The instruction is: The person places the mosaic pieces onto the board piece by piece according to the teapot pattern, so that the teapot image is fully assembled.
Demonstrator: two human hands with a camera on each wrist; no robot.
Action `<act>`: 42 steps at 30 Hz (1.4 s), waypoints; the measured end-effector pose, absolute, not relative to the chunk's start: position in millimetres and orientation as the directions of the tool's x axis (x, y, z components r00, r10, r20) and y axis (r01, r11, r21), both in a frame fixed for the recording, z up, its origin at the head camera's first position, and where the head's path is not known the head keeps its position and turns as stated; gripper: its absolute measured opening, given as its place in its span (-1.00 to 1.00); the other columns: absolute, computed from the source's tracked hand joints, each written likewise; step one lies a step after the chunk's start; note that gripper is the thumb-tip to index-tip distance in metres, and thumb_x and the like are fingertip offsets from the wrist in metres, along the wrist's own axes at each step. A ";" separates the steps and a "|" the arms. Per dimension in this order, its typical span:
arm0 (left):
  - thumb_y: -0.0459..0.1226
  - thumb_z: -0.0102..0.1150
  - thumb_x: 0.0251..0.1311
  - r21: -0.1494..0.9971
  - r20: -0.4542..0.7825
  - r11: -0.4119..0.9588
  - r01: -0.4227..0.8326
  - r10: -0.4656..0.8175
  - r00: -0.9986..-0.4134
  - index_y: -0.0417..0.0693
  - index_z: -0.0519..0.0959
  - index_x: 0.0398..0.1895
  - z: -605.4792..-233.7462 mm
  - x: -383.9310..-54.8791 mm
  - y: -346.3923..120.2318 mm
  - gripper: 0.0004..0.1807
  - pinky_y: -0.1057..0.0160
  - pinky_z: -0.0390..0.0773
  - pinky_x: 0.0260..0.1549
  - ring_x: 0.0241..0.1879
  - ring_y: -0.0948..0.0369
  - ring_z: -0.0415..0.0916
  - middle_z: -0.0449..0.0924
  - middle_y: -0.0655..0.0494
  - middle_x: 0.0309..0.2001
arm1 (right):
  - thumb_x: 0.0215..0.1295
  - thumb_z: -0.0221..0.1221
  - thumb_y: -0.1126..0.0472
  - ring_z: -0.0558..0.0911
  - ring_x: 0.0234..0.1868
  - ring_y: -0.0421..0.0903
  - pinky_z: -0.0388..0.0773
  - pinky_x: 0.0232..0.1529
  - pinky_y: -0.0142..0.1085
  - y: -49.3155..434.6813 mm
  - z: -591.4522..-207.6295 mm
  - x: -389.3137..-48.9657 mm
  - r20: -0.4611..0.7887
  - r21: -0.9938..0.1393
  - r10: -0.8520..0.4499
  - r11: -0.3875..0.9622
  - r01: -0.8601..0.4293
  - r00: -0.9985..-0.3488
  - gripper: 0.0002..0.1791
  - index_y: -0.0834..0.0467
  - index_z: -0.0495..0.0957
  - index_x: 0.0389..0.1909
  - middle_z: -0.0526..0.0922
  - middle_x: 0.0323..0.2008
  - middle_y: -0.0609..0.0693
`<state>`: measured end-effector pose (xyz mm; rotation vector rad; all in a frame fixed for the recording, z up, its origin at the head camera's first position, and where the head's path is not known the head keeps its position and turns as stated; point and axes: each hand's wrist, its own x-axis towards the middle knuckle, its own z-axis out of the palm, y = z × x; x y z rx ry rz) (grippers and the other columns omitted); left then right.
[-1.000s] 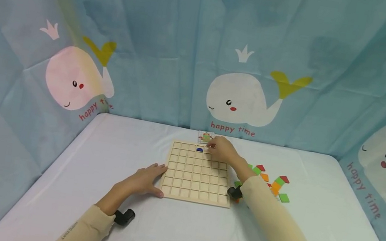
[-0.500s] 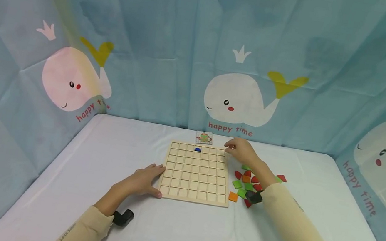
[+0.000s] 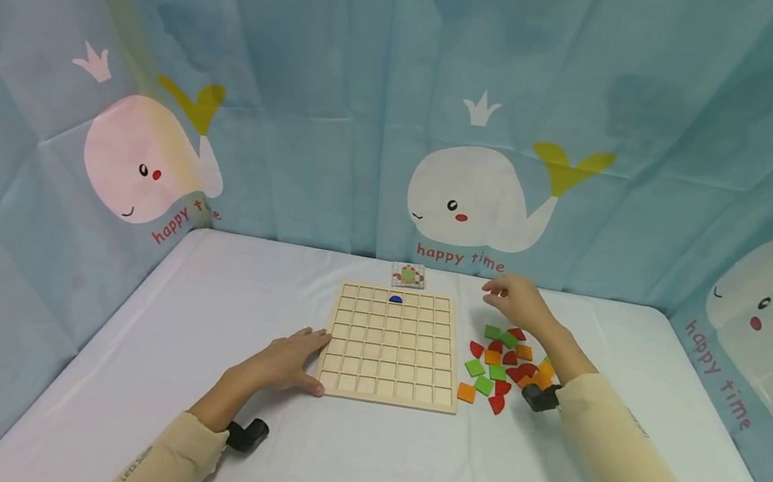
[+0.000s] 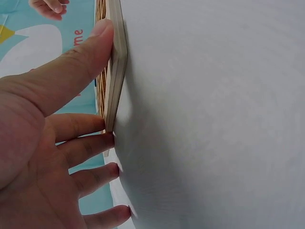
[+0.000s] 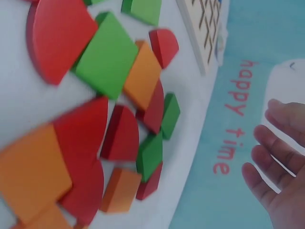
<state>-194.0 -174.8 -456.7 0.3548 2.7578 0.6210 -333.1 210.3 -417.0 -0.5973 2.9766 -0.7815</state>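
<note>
A wooden grid board [image 3: 391,354] lies flat on the white table, with one blue piece [image 3: 396,299] in a cell of its far row. My left hand [image 3: 289,360] rests at the board's near left corner; in the left wrist view its thumb and fingertips touch the board's edge [image 4: 116,71]. Raised over the table beyond the loose pieces, my right hand [image 3: 519,302] holds nothing, its fingers loosely bent. In the right wrist view that hand [image 5: 283,167] is apart from the red, green and orange pieces [image 5: 107,57].
Right of the board lies a scatter of pieces, among them an orange square [image 3: 466,393] and a red quarter-round [image 3: 496,405]. A small picture card [image 3: 408,275] lies behind the board. A blue whale-print curtain [image 3: 348,100] stands behind the table.
My right hand has moved right, away from the board's far row, uncovering the far cells and more loose pieces. The left hand has stayed at the board's corner.
</note>
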 end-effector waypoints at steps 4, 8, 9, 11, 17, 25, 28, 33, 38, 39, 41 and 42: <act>-0.09 0.52 -0.12 0.443 -0.229 0.880 0.172 0.296 -0.927 -0.21 0.24 0.43 -457.6 -194.0 -174.2 0.02 -0.31 0.10 0.36 0.49 -0.19 0.01 0.19 -0.14 0.47 | 0.36 0.16 0.19 0.52 -0.12 0.08 0.57 -0.05 -0.03 220.6 -415.8 -334.4 0.087 -0.478 -0.348 0.807 -0.346 -0.933 -0.70 0.28 0.63 -0.01 0.63 -0.15 0.19; -0.09 0.52 -0.11 0.443 -0.231 0.881 0.163 0.288 -0.929 -0.20 0.24 0.44 -458.0 -193.8 -173.5 0.02 -0.29 0.10 0.37 0.50 -0.18 0.00 0.19 -0.13 0.48 | 0.37 0.15 0.16 0.52 -0.09 0.10 0.57 -0.05 -0.02 228.7 -413.3 -333.5 0.084 -0.491 -0.334 0.806 -0.330 -0.939 -0.69 0.27 0.63 0.00 0.63 -0.13 0.20; -0.09 0.52 -0.11 0.446 -0.232 0.881 0.159 0.285 -0.930 -0.20 0.23 0.44 -458.1 -193.7 -173.3 0.02 -0.29 0.09 0.38 0.50 -0.18 0.00 0.19 -0.13 0.48 | 0.37 0.15 0.15 0.52 -0.09 0.10 0.57 -0.05 -0.02 230.3 -412.6 -332.9 0.082 -0.494 -0.330 0.806 -0.325 -0.941 -0.68 0.27 0.62 0.01 0.63 -0.12 0.20; -0.09 0.51 -0.11 0.450 -0.234 0.880 0.154 0.282 -0.931 -0.19 0.23 0.44 -458.2 -193.8 -173.1 0.02 -0.28 0.09 0.38 0.50 -0.17 -0.01 0.18 -0.12 0.48 | 0.37 0.14 0.15 0.51 -0.08 0.10 0.57 -0.05 -0.02 233.8 -411.3 -331.2 0.082 -0.498 -0.324 0.806 -0.320 -0.943 -0.67 0.28 0.62 0.01 0.63 -0.11 0.20; -0.11 0.51 -0.11 0.447 -0.236 0.882 0.151 0.279 -0.931 -0.20 0.23 0.44 -455.9 -192.8 -172.2 0.01 -0.31 0.09 0.37 0.50 -0.18 0.00 0.18 -0.13 0.48 | 0.37 0.15 0.17 0.50 -0.08 0.10 0.58 -0.02 -0.01 241.0 -409.7 -324.6 0.088 -0.496 -0.310 0.811 -0.311 -0.947 -0.69 0.27 0.61 0.00 0.62 -0.12 0.21; -0.11 0.51 -0.11 0.442 -0.231 0.882 0.160 0.285 -0.930 -0.21 0.23 0.44 -454.7 -193.3 -172.0 0.01 -0.32 0.10 0.35 0.49 -0.19 0.00 0.19 -0.15 0.47 | 0.37 0.16 0.16 0.50 -0.06 0.09 0.58 -0.01 -0.01 249.3 -408.8 -318.5 0.068 -0.513 -0.285 0.812 -0.278 -0.956 -0.66 0.28 0.60 0.04 0.61 -0.11 0.20; -0.10 0.51 -0.10 0.444 -0.235 0.882 0.156 0.283 -0.930 -0.20 0.22 0.45 -454.4 -193.2 -171.9 0.02 -0.32 0.10 0.36 0.50 -0.19 0.00 0.18 -0.15 0.48 | 0.37 0.16 0.15 0.50 -0.06 0.10 0.57 0.01 0.00 252.2 -408.5 -317.0 0.067 -0.516 -0.274 0.813 -0.268 -0.959 -0.65 0.29 0.59 0.05 0.61 -0.10 0.21; -0.11 0.51 -0.09 0.455 -0.235 0.879 0.146 0.276 -0.932 -0.20 0.21 0.45 -454.2 -193.5 -171.6 0.02 -0.33 0.08 0.36 0.50 -0.19 -0.01 0.17 -0.16 0.48 | 0.37 0.16 0.16 0.50 -0.06 0.11 0.56 0.00 0.01 258.8 -409.4 -314.5 0.068 -0.514 -0.263 0.817 -0.260 -0.962 -0.65 0.30 0.60 0.04 0.60 -0.10 0.22; -0.10 0.51 -0.09 0.451 -0.237 0.881 0.141 0.271 -0.933 -0.19 0.21 0.45 -455.4 -194.3 -171.6 0.02 -0.33 0.09 0.36 0.50 -0.18 -0.02 0.17 -0.14 0.48 | 0.35 0.17 0.19 0.51 -0.08 0.10 0.56 -0.03 -0.01 266.6 -413.7 -309.9 0.069 -0.512 -0.264 0.818 -0.261 -0.962 -0.66 0.31 0.61 0.03 0.62 -0.13 0.22; -0.10 0.51 -0.09 0.451 -0.238 0.882 0.140 0.269 -0.933 -0.19 0.21 0.46 -455.9 -194.5 -171.7 0.02 -0.32 0.08 0.37 0.51 -0.17 -0.02 0.17 -0.13 0.48 | 0.35 0.17 0.18 0.51 -0.09 0.10 0.56 -0.04 -0.01 267.9 -415.0 -308.8 0.065 -0.513 -0.260 0.820 -0.256 -0.963 -0.66 0.31 0.61 0.03 0.63 -0.13 0.21; -0.10 0.51 -0.10 0.449 -0.236 0.882 0.144 0.272 -0.933 -0.19 0.21 0.45 -457.1 -195.1 -172.1 0.03 -0.32 0.09 0.36 0.50 -0.18 -0.01 0.17 -0.14 0.48 | 0.35 0.17 0.18 0.52 -0.09 0.10 0.57 -0.04 -0.02 270.0 -418.0 -307.1 0.054 -0.515 -0.251 0.822 -0.242 -0.966 -0.66 0.30 0.60 0.04 0.63 -0.13 0.21; -0.10 0.51 -0.10 0.447 -0.234 0.882 0.147 0.274 -0.933 -0.20 0.22 0.45 -457.8 -195.2 -172.4 0.03 -0.32 0.10 0.36 0.50 -0.18 -0.01 0.18 -0.14 0.48 | 0.35 0.17 0.18 0.52 -0.10 0.10 0.58 -0.04 -0.02 270.9 -419.6 -306.3 0.047 -0.515 -0.246 0.824 -0.234 -0.968 -0.66 0.30 0.60 0.04 0.62 -0.13 0.21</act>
